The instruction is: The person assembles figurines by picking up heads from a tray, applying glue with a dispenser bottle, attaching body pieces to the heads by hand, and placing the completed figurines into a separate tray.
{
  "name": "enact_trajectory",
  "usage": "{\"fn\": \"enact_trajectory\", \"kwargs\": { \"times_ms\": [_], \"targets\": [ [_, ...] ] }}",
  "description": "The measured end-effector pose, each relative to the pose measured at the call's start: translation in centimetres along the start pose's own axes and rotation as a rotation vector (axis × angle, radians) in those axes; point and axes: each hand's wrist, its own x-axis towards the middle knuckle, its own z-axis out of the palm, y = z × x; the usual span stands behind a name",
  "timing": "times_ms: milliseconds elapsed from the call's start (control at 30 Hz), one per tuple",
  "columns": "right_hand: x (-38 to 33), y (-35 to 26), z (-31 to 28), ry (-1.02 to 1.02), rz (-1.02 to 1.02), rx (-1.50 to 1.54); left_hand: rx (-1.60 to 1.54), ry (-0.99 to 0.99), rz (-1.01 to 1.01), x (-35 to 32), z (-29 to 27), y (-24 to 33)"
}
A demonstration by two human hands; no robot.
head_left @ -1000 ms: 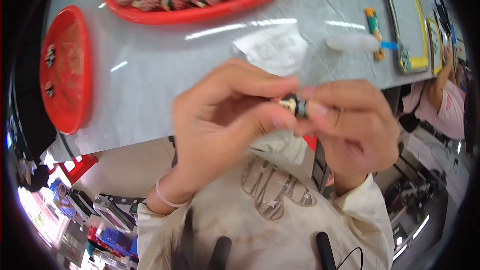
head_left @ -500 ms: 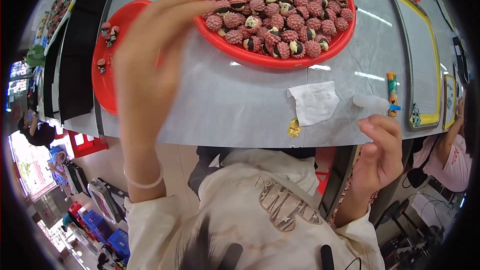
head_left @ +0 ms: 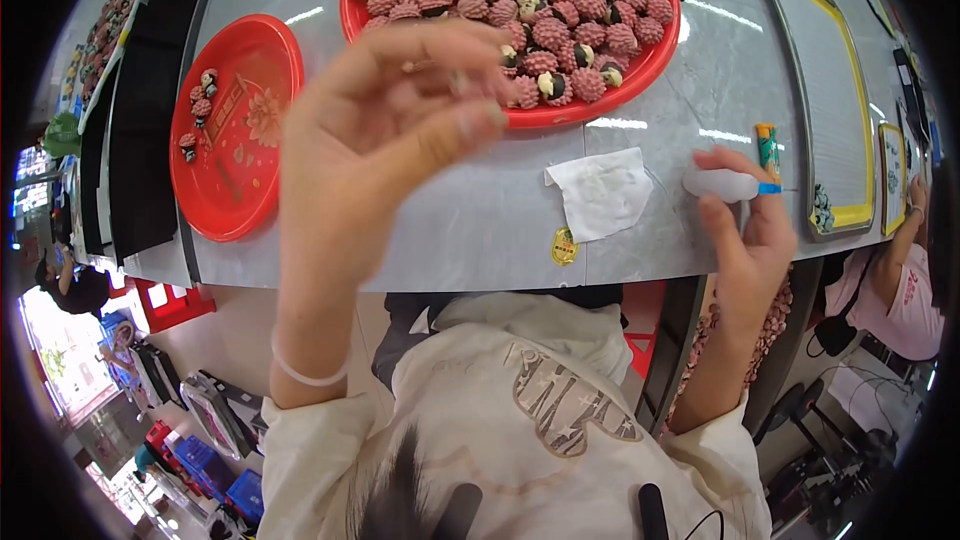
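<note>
Bottle: small, translucent white, blue-capped, lying on its side near the grey table's front edge. Red tray: round, heaped with pink-and-white pieces, farther back.

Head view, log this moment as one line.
left hand: raised, fingers pinched near big red tray | right hand: touching small white bottle | white tissue: between
</note>
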Motion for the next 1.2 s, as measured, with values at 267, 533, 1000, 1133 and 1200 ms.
{"fn": "enact_trajectory", "kwargs": {
  "times_ms": [267, 533, 1000, 1133, 1200],
  "targets": [
    [-0.4, -1.7, -0.3, -0.15, 0.116, 0.461, -0.397, 0.082, -0.29, -3.9, 3.8, -2.3],
    [-0.4, -2.5, -2.3, -0.155, -0.069, 0.306, -0.357, 0.002, -0.255, -5.0, 5.1, -4.0],
    [0.1, -2.3, -3.2, -0.275, -0.408, 0.055, -0.335, 0.013, -0.218, -5.6, 5.7, -4.1],
    [-0.8, -3.3, -2.9, -0.193, -0.396, -0.042, -0.312, 0.003, -0.201, -5.4, 5.7, -4.2],
    [-1.3, -3.9, -2.7, -0.153, -0.392, -0.09, -0.329, 0.004, -0.209, -5.5, 5.7, -4.2]
  ]
}}
